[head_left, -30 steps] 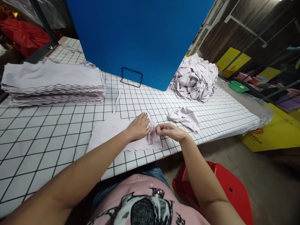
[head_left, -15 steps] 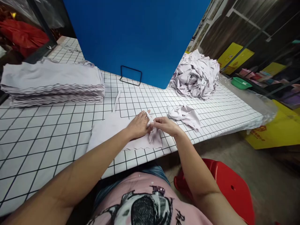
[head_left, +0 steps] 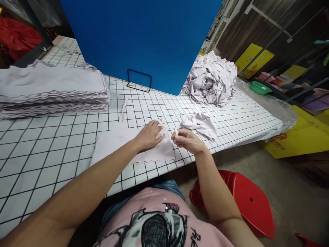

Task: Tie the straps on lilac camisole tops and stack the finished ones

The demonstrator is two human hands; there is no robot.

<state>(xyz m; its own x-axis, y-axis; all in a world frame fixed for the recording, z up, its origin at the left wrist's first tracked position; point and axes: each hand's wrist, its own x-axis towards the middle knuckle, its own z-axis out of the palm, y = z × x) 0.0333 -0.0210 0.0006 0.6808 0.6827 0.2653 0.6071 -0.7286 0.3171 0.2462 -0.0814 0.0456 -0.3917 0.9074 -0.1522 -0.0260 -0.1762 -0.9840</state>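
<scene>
A pale fabric piece (head_left: 114, 140) with a wavy front edge lies flat on the checked table covering. My left hand (head_left: 150, 135) rests on its right part, palm down with the fingers spread. Just right of the fabric's edge, my right hand (head_left: 189, 141) pinches a small white fabric strip (head_left: 176, 131) between thumb and fingers. A narrow loose strip (head_left: 124, 108) extends above the fabric's upper edge. Beyond my right hand lies a crumpled pale cloth scrap (head_left: 203, 123).
A tall stack of pale fabric pieces (head_left: 51, 82) stands at the left. A blue board (head_left: 144, 41) with a black wire frame (head_left: 139, 81) rises at the back. Right of it is a large scrap heap (head_left: 212, 80). A red stool (head_left: 253, 202) stands below the table's right side.
My right hand has moved away from my left hand, taking the small strip clear of the fabric. My left fingers have spread over the fabric. The whole view has shifted slightly.
</scene>
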